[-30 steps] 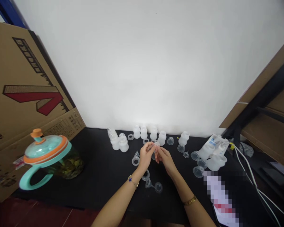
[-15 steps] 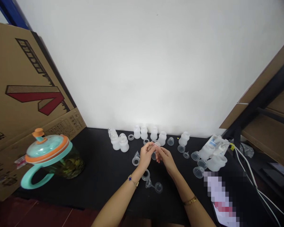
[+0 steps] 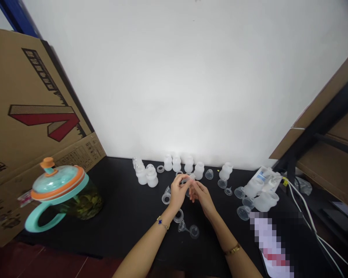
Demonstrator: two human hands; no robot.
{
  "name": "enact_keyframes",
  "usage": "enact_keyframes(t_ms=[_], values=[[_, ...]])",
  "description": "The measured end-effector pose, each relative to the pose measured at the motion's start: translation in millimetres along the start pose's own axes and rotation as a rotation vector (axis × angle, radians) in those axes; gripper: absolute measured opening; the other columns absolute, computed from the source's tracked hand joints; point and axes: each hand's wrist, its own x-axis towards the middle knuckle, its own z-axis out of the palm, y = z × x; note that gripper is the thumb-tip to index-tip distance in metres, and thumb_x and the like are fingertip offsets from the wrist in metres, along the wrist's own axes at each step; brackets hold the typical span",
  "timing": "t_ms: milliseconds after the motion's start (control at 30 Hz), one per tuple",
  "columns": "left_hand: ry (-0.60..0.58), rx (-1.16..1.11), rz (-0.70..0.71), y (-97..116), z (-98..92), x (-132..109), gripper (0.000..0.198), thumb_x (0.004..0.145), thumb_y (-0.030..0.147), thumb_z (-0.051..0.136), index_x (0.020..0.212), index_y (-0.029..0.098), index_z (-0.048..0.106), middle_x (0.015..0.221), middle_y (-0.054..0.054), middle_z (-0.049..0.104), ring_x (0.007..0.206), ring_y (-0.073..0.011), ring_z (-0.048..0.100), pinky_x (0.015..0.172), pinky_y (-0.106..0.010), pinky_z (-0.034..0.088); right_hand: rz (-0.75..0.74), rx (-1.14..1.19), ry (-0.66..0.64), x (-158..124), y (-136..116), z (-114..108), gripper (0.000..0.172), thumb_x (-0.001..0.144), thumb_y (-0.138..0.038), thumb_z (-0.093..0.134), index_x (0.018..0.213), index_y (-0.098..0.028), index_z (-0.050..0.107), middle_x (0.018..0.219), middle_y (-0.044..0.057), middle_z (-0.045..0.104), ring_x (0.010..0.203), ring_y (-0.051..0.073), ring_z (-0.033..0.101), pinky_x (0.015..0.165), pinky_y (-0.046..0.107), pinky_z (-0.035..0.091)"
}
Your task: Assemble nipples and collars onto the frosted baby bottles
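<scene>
My left hand (image 3: 179, 189) and my right hand (image 3: 201, 195) meet over the middle of the black table. Both pinch a small translucent bottle nipple (image 3: 192, 176) between thumbs and fingertips; fingers partly hide its shape. Close to my left wrist lie a clear ring (image 3: 178, 216) and another ring (image 3: 166, 198) with a nipple against it. Nearer to me are a loose nipple (image 3: 182, 226) and a clear round piece (image 3: 194, 231). Behind my hands, open white bottles (image 3: 199, 170) stand near the wall, with a clear cap (image 3: 209, 174) beside them.
Several capped bottles (image 3: 152, 178) stand to the left. At right are an open bottle (image 3: 226, 170), clear caps (image 3: 244, 212), tipped white bottles (image 3: 266, 200), cables (image 3: 304, 204) and a phone (image 3: 274, 251). A teal-handled jug (image 3: 84, 202) and cardboard box (image 3: 40, 96) occupy the left.
My fingers have shifted slightly around the translucent nipple, which shows a little more above the fingertips. The things on the table stay in place.
</scene>
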Motion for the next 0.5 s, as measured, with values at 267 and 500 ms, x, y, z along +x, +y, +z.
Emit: enact_keyframes(t_ms=[267,500], values=[[-0.050,0.033,0.062,5.2,-1.6,-0.9,0.021,0.082,0.037,0.074,0.091,0.018,0.076,0.103,-0.010,0.066,0.093,-0.0207,0.066,0.067,-0.024,0.057,-0.039,-0.061,-0.007,4.2,7.3,-3.8,0.052,0.076,-0.071,0.071,0.078,-0.020,0.061,0.064,-0.001,0.061,0.047,0.012,0.054,0.042,0.023,0.040],[-0.067,-0.003,-0.010,-0.5,-1.4,1.4,0.027,0.078,0.037,0.079,0.096,0.018,0.075,0.101,-0.010,0.070,0.097,-0.0231,0.067,0.073,-0.028,0.059,-0.077,-0.122,0.018,7.3,8.8,-6.1,0.056,0.075,-0.077,0.065,0.075,-0.022,0.060,0.060,-0.001,0.059,0.046,0.013,0.053,0.041,0.025,0.039]])
